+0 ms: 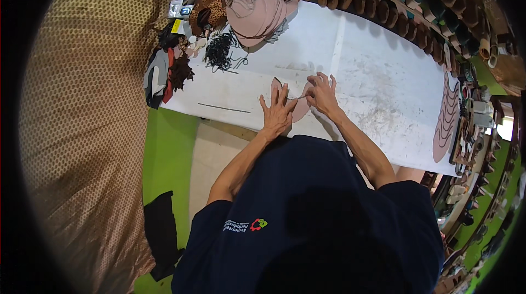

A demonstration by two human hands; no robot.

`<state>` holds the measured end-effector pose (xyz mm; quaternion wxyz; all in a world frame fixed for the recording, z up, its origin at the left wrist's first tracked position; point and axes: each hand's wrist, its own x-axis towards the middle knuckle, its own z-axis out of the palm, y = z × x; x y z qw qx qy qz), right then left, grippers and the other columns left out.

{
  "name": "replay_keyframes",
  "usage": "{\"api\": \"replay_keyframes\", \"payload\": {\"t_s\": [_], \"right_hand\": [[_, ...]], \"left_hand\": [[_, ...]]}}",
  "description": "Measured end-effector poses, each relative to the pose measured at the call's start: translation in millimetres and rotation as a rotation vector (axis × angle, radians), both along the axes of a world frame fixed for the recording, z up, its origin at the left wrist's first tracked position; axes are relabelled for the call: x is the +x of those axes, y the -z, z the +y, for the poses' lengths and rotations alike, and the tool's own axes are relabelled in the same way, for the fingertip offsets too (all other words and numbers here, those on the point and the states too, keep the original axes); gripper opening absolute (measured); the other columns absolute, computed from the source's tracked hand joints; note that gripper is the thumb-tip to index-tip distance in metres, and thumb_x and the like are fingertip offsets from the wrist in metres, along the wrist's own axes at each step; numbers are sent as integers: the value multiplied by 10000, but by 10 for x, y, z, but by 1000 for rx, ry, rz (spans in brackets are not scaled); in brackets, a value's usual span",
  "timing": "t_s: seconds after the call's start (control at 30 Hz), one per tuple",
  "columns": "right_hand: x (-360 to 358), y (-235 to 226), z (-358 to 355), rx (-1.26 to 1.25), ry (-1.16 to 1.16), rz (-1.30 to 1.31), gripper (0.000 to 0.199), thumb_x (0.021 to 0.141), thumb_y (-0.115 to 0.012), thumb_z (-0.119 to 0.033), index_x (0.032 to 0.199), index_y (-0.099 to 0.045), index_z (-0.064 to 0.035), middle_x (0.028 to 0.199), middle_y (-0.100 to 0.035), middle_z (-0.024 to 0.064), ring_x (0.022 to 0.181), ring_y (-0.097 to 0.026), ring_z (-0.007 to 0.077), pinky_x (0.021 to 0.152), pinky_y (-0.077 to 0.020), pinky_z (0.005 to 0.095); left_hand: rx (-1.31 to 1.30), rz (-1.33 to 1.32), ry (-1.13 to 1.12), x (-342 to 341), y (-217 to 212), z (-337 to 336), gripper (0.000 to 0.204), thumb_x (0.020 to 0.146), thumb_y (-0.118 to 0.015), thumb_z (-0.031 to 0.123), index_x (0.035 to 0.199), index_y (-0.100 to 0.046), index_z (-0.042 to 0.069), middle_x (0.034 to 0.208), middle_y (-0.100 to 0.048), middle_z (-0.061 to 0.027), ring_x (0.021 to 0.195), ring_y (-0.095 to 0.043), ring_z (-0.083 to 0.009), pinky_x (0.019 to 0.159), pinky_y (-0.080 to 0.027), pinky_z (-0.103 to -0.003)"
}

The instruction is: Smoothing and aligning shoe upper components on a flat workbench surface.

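A pink, curved, U-shaped flat piece, like a shoe upper, lies near the table's front edge. My left hand rests on its left arm with fingers spread, pressing it down and hiding part of it. Over its right arm, my right hand pinches with thumb and forefinger, the other fingers raised. A short, thin dark strip runs between the hands into that pinch; its ends are hidden. To the left, a long, thin black strip lies straight on the table.
On the white table, black cords lie tangled beside stacked pink pieces. Brown shoes line the back edge. At the right end lie nested pink pieces with dark wavy edges. A patterned gold curtain hangs left.
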<state>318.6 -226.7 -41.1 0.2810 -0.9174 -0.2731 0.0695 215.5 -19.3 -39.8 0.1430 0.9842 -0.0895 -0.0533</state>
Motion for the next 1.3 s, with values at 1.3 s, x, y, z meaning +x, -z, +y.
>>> {"api": "replay_keyframes", "payload": {"t_s": [1.3], "right_hand": [[185,14,74,-65,-97,-53,112,786,-752,-116,870,-822,-141,1361,-631,56,1453,-430,358,1207,-190,724]], "left_hand": [[-23,3,-1,25,29,-171,566,890,-688,172,1450,-618,216,1771,-171,-117,1622,-144,-383,1151,-122,-820]]}}
